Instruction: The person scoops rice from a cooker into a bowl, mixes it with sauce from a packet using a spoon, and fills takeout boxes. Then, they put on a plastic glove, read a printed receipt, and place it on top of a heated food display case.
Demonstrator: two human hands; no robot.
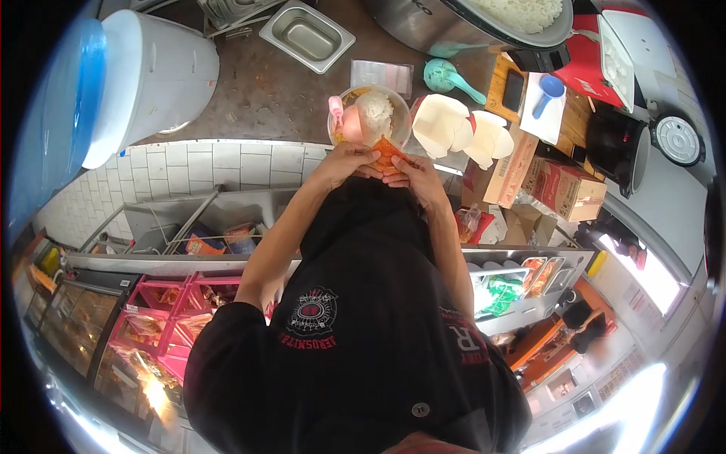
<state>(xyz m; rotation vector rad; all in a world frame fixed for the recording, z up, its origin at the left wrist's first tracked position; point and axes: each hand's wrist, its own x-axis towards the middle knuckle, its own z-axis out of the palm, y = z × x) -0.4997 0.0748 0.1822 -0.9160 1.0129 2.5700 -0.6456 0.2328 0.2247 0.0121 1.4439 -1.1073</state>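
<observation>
Both my hands pinch a small orange packet at the counter's near edge, my left hand (349,162) on one side and my right hand (415,174) on the other. The orange packet (386,154) overlaps the near rim of a round bowl (407,121). White rice (376,112) lies in that bowl, with a pink scoop (351,121) beside it. Right of the bowl stand open white paper boxes (437,125). A clear plastic packet (382,76) lies just behind the bowl.
A metal tray (307,35) and a turquoise ladle (454,79) rest farther back. Beyond them is a large rice cooker (446,26). White buckets (170,72) stand at left. Cardboard boxes (563,188), a phone (513,90) and a blue scoop (550,91) are at right.
</observation>
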